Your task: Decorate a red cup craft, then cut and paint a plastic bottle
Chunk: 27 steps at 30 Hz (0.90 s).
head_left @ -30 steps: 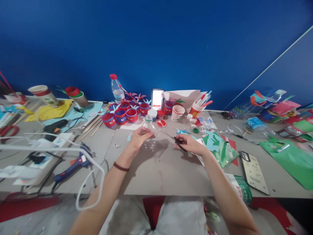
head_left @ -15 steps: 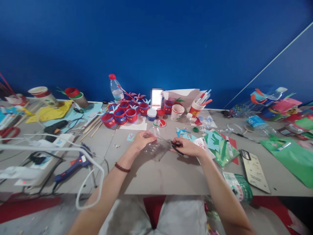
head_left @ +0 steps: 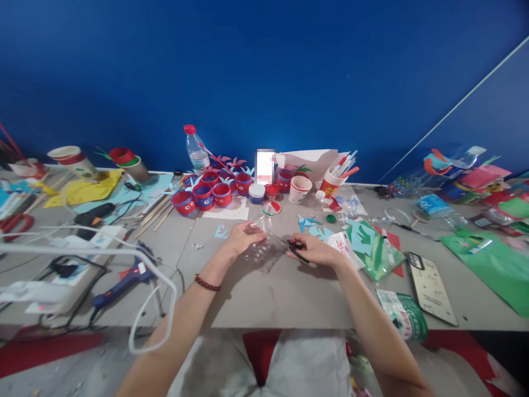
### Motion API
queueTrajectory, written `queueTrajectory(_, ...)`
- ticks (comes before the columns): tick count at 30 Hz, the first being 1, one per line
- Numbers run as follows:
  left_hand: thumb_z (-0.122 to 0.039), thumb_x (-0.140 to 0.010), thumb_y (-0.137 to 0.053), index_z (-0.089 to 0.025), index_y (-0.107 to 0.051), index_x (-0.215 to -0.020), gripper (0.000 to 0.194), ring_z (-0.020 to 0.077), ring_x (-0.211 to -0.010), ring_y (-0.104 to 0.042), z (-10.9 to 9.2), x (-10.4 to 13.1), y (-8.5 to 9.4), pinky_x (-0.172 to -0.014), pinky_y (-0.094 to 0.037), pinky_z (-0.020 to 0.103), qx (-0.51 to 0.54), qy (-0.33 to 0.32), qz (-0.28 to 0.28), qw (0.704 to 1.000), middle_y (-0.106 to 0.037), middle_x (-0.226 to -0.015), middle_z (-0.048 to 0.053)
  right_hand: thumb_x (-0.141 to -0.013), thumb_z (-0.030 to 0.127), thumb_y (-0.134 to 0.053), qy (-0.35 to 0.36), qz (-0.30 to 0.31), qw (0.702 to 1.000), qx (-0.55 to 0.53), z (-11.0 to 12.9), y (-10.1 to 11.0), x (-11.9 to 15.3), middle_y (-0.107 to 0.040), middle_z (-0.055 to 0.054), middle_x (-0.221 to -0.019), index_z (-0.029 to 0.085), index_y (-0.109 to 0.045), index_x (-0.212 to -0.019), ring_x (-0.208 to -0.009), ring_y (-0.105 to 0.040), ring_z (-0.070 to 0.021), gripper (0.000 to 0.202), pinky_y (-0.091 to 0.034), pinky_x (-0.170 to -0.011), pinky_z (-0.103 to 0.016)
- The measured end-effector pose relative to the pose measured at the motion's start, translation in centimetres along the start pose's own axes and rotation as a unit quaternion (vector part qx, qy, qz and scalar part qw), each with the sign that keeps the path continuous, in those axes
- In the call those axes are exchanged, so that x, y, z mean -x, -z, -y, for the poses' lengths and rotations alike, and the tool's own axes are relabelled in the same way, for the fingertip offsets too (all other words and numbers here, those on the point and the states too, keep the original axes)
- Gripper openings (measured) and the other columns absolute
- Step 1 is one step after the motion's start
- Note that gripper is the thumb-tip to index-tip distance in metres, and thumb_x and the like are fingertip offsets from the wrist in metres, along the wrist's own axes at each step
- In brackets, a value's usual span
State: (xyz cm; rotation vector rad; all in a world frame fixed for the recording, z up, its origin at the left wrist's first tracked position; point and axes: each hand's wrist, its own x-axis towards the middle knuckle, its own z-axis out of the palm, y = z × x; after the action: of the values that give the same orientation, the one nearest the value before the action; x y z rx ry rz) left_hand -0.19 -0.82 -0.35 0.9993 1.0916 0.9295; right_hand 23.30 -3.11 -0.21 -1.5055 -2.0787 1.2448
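Observation:
My left hand (head_left: 243, 240) is closed on a clear plastic bottle piece (head_left: 258, 252) above the middle of the table. My right hand (head_left: 309, 249) grips the black handles of a pair of scissors (head_left: 296, 252). Their metal blades point left and reach the clear plastic beside my left fingers. The bottle's narrow neck end points away from me; its exact cut edge is hard to make out.
Red and blue decorated cups (head_left: 203, 197) stand behind my hands. To the left are a glue gun (head_left: 119, 284) and a power strip (head_left: 82, 270) with cables. A phone (head_left: 432, 289) and green paper (head_left: 491, 264) lie on the right.
The scissors have tilted slightly, their handles looking closer together than before. My left hand and the clear plastic have shifted only a little.

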Motion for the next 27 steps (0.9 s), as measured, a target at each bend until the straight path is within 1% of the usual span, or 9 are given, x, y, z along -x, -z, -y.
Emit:
queueTrajectory(4,-0.022,-0.051,-0.085,-0.016,-0.061,-0.065,0.029,0.0185,-0.06,-0.069,0.05,-0.03,0.09,-0.065,-0.054,0.031,-0.011,0.001,0.004,1.0,-0.067,-0.06,0.001,-0.076,0.049,-0.063,0.005,-0.001,1.0,-0.011,0.26,-0.08,0.01,-0.05,0.004,-0.066,0.02,-0.053,-0.074,-0.061,-0.044,-0.0117,0.031,-0.035,-0.056,-0.026)
queueTrajectory(8,-0.023,-0.053,-0.084,-0.016,-0.062,-0.065,0.026,0.0176,-0.059,-0.067,-0.03,0.07,0.08,-0.064,-0.054,0.03,-0.03,-0.002,0.011,0.999,-0.068,-0.06,0.002,-0.073,0.05,-0.065,-0.012,0.008,1.0,-0.028,0.31,-0.07,0.06,-0.042,0.006,-0.06,0.02,-0.049,-0.068,-0.054,-0.038,-0.0094,0.034,-0.029,-0.05,-0.024)
queueTrajectory(12,-0.022,-0.053,-0.083,-0.016,-0.062,-0.065,0.025,0.0171,-0.058,-0.066,-0.16,0.16,0.11,-0.065,-0.054,0.03,-0.036,-0.001,0.013,0.999,-0.068,-0.059,0.002,-0.071,0.049,-0.067,-0.006,0.007,0.999,-0.053,0.4,-0.15,0.1,-0.039,0.007,-0.058,0.019,-0.047,-0.065,-0.054,-0.036,-0.0081,0.037,-0.027,-0.048,-0.023)
queueTrajectory(19,-0.019,-0.055,-0.081,-0.016,-0.063,-0.066,0.021,0.0164,-0.06,-0.067,-0.3,0.21,0.26,-0.064,-0.054,0.028,-0.052,-0.008,-0.001,0.999,-0.068,-0.061,0.001,-0.068,0.053,-0.069,-0.025,0.005,0.997,-0.078,0.08,-0.44,-0.01,-0.039,0.007,-0.056,0.019,-0.045,-0.063,-0.052,-0.036,-0.0073,0.042,-0.027,-0.046,-0.023)
queueTrajectory(23,-0.017,-0.055,-0.08,-0.016,-0.064,-0.065,0.02,0.0161,-0.06,-0.067,-0.23,0.1,0.34,-0.063,-0.053,0.027,-0.053,-0.01,-0.007,0.999,-0.068,-0.061,0.0,-0.068,0.05,-0.07,-0.013,0.002,0.995,-0.097,-0.17,-0.64,-0.07,-0.04,0.007,-0.056,0.018,-0.046,-0.061,-0.053,-0.035,-0.0072,0.041,-0.026,-0.047,-0.023)
queueTrajectory(27,-0.019,-0.055,-0.08,-0.017,-0.063,-0.066,0.02,0.0169,-0.061,-0.068,0.07,-0.13,0.53,-0.062,-0.053,0.028,-0.049,-0.015,0.0,0.999,-0.068,-0.061,0.001,-0.068,0.048,-0.071,-0.012,0.004,0.993,-0.114,-0.37,-0.82,-0.15,-0.04,0.006,-0.054,0.018,-0.046,-0.058,-0.052,-0.037,-0.0076,0.04,-0.026,-0.047,-0.023)
